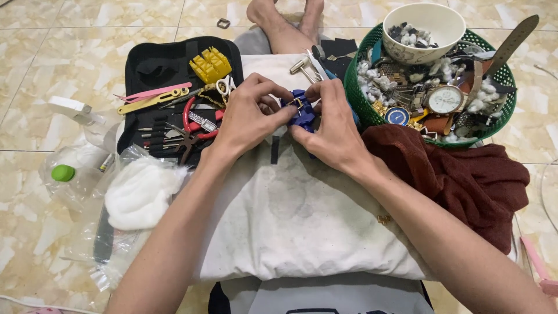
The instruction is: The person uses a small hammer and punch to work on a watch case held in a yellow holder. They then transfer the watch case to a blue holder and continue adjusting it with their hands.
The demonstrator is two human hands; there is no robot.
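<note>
Both my hands meet over a white cloth (302, 215) spread across my lap. A small blue plastic watch-band tool (302, 113) with a metal piece set in it sits between them. My left hand (250, 116) grips its left side with thumb and fingers. The fingers of my right hand (331, 125) pinch its right side and top. Part of the tool is hidden under my fingers.
An open black tool case (157, 64) with pliers, tweezers and a yellow block lies at left. A green basket (354, 96) of watches and parts, with a white bowl (424, 29) on it, stands at right. A dark red cloth (465, 180), a cotton bag (139, 192) and my bare feet (285, 20) surround the cloth.
</note>
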